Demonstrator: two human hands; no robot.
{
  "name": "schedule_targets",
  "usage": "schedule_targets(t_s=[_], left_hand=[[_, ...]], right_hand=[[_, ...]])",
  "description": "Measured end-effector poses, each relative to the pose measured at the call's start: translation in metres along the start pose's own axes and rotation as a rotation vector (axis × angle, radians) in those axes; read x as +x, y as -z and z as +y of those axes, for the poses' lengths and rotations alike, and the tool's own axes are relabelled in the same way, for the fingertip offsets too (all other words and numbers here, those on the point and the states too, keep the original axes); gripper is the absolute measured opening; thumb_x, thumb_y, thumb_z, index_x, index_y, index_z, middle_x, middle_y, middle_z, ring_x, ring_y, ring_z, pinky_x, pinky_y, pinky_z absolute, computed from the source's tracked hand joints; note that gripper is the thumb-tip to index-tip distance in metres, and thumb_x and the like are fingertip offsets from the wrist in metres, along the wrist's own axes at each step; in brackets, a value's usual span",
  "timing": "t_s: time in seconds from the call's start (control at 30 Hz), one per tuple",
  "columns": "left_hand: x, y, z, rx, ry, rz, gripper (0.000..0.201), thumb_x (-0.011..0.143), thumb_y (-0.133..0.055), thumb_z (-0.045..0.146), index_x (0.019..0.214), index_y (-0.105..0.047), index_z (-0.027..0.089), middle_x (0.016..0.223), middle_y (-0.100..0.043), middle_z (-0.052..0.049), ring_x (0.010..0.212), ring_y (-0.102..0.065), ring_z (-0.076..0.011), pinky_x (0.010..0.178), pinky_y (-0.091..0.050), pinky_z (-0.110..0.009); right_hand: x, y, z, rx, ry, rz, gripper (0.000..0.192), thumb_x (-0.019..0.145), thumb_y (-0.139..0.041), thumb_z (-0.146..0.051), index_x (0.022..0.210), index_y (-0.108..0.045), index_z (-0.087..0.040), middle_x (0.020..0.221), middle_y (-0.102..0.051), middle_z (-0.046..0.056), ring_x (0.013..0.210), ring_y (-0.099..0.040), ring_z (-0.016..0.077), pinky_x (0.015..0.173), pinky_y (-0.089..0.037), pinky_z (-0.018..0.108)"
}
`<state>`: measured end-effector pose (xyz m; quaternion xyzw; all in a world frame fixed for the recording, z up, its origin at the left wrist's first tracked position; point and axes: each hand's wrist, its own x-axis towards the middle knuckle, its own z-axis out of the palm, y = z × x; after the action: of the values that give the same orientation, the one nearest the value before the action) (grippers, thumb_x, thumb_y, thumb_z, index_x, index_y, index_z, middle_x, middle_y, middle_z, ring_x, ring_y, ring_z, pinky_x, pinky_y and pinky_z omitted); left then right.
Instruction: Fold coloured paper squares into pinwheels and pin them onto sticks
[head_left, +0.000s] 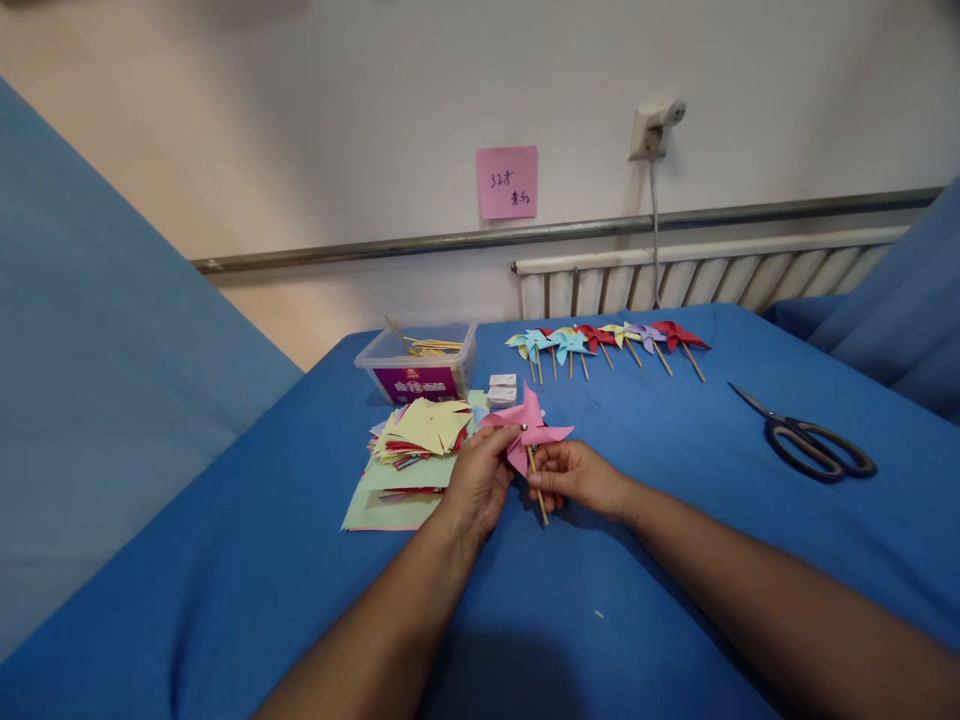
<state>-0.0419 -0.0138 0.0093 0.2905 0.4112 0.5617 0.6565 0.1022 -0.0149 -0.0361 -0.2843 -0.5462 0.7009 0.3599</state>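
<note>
Pink pinwheel (527, 428) sits between both hands above the blue tabletop (675, 480): the left hand (478, 482) pinches its paper vanes, the right hand (574, 475) grips its wooden stick. Behind the paper stack (412, 445), a clear plastic box (418, 362) holds wooden sticks.

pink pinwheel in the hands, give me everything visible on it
The pink folded-paper pinwheel has several pointed vanes meeting at a small dark pin-like centre and sits on a thin wooden stick slanting down toward the person. It looks assembled and is held just above the blue cloth-covered table, its top vane overlapping small white packets behind. The left hand grips its left vanes by the hub; the right hand pinches the stick below.
</note>
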Motion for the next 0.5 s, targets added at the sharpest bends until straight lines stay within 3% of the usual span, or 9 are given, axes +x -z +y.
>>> schedule_targets(t_s=[0.23,0.5], left_hand=[[-0.0008,0.0000,-0.0001,0.010,-0.005,-0.040,0.017,0.064,-0.077,0.020,0.064,-0.062,0.014,0.059,-0.058,0.002,0.055,-0.051,-0.0093,0.055,-0.040,-0.023],[-0.0011,-0.0026,0.0013,0.077,-0.052,0.036,0.024,0.056,-0.082,0.021,0.061,-0.060,0.014,0.057,-0.058,0.002,0.054,-0.051,-0.0092,0.056,-0.038,-0.023]], right_hand=[[-0.0005,0.0006,-0.0005,-0.002,0.011,-0.015,0.036,0.071,-0.075,-0.047,0.072,-0.056,-0.015,0.065,-0.067,0.001,0.046,-0.055,0.0086,0.045,-0.040,0.022],[-0.0012,-0.0005,-0.0018,-0.050,-0.009,-0.031,0.037,0.072,-0.073,-0.049,0.073,-0.057,-0.015,0.065,-0.066,0.001,0.046,-0.056,0.0086,0.044,-0.039,0.021]])
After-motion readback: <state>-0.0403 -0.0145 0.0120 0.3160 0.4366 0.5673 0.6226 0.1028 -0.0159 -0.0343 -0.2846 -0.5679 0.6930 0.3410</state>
